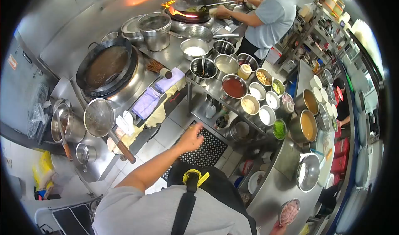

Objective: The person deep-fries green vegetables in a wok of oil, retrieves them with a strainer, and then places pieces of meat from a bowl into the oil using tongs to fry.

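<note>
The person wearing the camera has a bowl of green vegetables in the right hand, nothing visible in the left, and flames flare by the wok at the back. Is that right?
Not quite: the head view shows pink, raw-looking meat in the bowl. The right hand, left hand, flames and wok are as you say.

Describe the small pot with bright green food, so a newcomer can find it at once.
Start at the metal counter crowded with open containers. Near its lower right end, the small pot sits beside a white-filled container. Its contents are vivid green, unlike the paler green container higher up.
</note>
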Motion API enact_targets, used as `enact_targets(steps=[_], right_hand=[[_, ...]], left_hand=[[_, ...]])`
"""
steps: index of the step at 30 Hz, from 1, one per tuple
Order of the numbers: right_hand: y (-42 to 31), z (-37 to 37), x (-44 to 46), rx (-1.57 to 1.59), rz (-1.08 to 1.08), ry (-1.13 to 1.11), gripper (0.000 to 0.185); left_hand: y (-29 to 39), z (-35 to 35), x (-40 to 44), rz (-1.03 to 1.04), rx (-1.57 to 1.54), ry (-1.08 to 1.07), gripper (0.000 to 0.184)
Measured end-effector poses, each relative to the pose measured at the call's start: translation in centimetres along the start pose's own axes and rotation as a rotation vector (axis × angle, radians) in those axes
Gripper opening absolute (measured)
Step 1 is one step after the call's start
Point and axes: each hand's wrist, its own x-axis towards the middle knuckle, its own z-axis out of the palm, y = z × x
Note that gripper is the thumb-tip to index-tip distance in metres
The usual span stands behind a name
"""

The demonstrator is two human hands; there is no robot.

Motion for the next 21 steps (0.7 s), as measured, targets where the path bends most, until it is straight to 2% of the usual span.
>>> enact_targets(steps=[1, 2, 4, 6, 8, 9, 10, 12, 14, 15, 17, 18, 20, 21], right_hand=[[-1.0, 2.3, -1.9, -0.039, 0.004, -0.04, 0.041], [-2.0, 4.4, -3.5, -0.07, 0.007, -0.082, 0.041], [-2.8, 7.7, -4.6, -0.092, 0.025, -0.159, 0.041], [-1.1, 10.1, -2.0, -0.042, 0.108, -0.22, 0.041], [-1.4, 14.0, -1.2, -0.029, 0.142, -0.334, 0.041], [-2.2, 19.2, -2.2, -0.031, 0.134, -0.417, 0.039], [-2.8, 24.3, -3.3, -0.034, 0.126, -0.497, 0.037], [-3.3, 32.7, -4.8, -0.042, 0.086, -0.562, 0.029], [-2.0, 38.6, -4.0, -0.038, 0.023, -0.687, 0.009], [-1.2, 41.2, -3.3, -0.108, 0.033, -0.722, 0.005], [-0.9, 49.0, -6.5, -0.163, 0.1, -0.771, 0.005], [0.3, 51.4, -5.7, -0.177, 0.134, -0.945, 0.016], [2.3, 57.6, -7.6, -0.216, 0.233, -1.027, 0.019], [3.5, 60.6, -8.5, -0.238, 0.247, -1.141, 0.021]], left_hand=[[-1.9, -1.5, 0.6, 0.023, 0.241, 0.233, 0.063], [-3.5, -3.7, 1.2, -0.073, 0.405, 0.34, 0.07], [-7.1, -8.6, 2.3, -0.303, 0.52, 0.436, 0.08], [-9.7, -12.2, 2.9, -0.469, 0.714, 0.417, 0.084], [-11.2, -14.0, 3.0, -0.516, 0.807, 0.377, 0.085], [-11.9, -14.8, 3.1, -0.54, 0.854, 0.359, 0.086], [-12.3, -15.2, 3.3, -0.657, 0.867, 0.235, 0.089], [-13.3, -15.0, 3.0, -0.63, 0.918, 0.225, 0.09], [-13.9, -14.9, 3.0, -0.634, 0.913, 0.2, 0.091], [-13.9, -14.8, 2.8, -0.617, 0.902, 0.201, 0.091], [-13.6, -15.1, 2.6, -0.593, 0.885, 0.212, 0.091], [-14.1, -15.1, 2.7, -0.609, 0.887, 0.198, 0.091], [-12.5, -16.3, 2.6, -0.606, 0.804, 0.173, 0.092], [-11.9, -16.7, 2.4, -0.606, 0.76, 0.168, 0.093]])
